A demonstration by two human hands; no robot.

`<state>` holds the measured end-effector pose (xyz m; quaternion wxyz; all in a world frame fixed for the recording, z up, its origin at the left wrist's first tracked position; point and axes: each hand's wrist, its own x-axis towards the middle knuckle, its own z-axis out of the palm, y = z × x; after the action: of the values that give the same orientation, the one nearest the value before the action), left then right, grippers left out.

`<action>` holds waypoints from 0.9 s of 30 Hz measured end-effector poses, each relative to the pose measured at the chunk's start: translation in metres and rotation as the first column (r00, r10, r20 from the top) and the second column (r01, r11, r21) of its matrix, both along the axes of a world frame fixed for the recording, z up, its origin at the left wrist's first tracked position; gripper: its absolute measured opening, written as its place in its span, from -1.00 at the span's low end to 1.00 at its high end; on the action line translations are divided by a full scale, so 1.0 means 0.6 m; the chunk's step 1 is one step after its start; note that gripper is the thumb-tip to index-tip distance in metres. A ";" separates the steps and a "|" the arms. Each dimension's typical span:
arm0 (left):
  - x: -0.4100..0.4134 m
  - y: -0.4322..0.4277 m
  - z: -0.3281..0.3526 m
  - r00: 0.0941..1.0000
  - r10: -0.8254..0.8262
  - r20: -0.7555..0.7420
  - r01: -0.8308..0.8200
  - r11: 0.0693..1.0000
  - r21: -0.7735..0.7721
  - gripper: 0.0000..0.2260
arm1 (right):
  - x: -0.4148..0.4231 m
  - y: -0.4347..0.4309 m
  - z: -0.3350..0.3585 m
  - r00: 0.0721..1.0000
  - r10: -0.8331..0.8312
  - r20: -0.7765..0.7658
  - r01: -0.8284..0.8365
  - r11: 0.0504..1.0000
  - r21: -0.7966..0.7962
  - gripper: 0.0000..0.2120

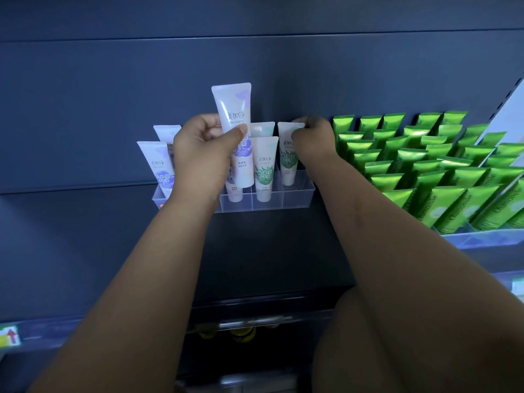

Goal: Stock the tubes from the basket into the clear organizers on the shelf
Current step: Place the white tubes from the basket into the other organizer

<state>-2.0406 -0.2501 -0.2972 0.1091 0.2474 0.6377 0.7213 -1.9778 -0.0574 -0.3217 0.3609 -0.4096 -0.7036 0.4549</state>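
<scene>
The dark blue shelf [71, 251] carries a clear organizer [295, 198] close to its back panel, with white tubes [265, 168] standing upright in its compartments. To the right on the same shelf sits a second clear tray [482, 240], packed with rows of leaning green tubes [453, 205]

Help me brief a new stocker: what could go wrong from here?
1. The left hand holds the purple-label tube over the clear organizer, in front of standing tubes; lowering it carelessly might topple them.
2. The right hand pinches only the top edge of the green-leaf tube, which could lean or fall once released.
</scene>
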 end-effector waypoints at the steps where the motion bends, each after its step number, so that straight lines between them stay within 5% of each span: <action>1: 0.001 0.000 -0.001 1.000 -0.002 0.000 0.002 1.000 -0.001 -0.81 | 0.001 -0.002 0.002 1.000 0.003 -0.003 -0.003 1.000 0.002 -0.64; 17: 0.013 0.004 -0.011 1.000 -0.016 -0.010 0.016 1.000 -0.020 -0.83 | 0.005 -0.011 0.019 0.999 0.046 0.021 -0.046 0.998 0.032 -0.63; 23: 0.017 0.007 -0.012 0.999 -0.038 -0.027 0.038 0.999 -0.017 -0.87 | 0.013 -0.022 0.049 0.997 0.022 0.070 -0.038 0.970 0.240 -0.61; 27: 0.022 0.015 -0.014 0.997 -0.042 -0.062 0.041 0.999 -0.020 -0.86 | 0.028 -0.038 0.073 0.994 0.100 -0.055 -0.077 0.942 0.326 -0.78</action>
<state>-2.0271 -0.2413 -0.3059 0.1064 0.2820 0.6422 0.7048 -1.9611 -0.0803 -0.2777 0.4270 -0.2967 -0.7731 0.3633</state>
